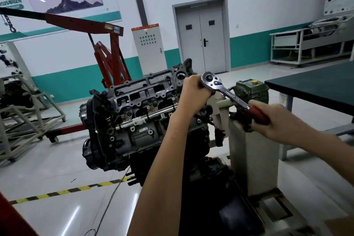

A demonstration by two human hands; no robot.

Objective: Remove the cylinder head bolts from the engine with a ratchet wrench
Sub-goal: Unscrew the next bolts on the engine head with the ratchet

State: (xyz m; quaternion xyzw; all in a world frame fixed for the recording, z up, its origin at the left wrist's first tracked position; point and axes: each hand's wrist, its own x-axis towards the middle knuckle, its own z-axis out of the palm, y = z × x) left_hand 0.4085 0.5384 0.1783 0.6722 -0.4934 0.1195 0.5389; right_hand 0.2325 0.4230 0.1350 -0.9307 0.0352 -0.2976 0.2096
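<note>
The engine (134, 119) sits tilted on a grey stand, its open cylinder head (145, 90) facing up and toward me. A chrome ratchet wrench (226, 92) with a red handle (257, 114) stands over the head's right end. My left hand (193, 90) is curled round the part just under the ratchet's head; the socket and the bolt below it are hidden by that hand. My right hand (272, 120) grips the red handle, which points to the lower right.
A red engine crane (107, 51) stands behind the engine. The grey stand post (252, 151) and a green gearbox (251, 90) are right of the engine. A dark-topped table (318, 84) is at right, a white frame cart (28, 119) at left. Yellow-black tape (63, 191) crosses the floor.
</note>
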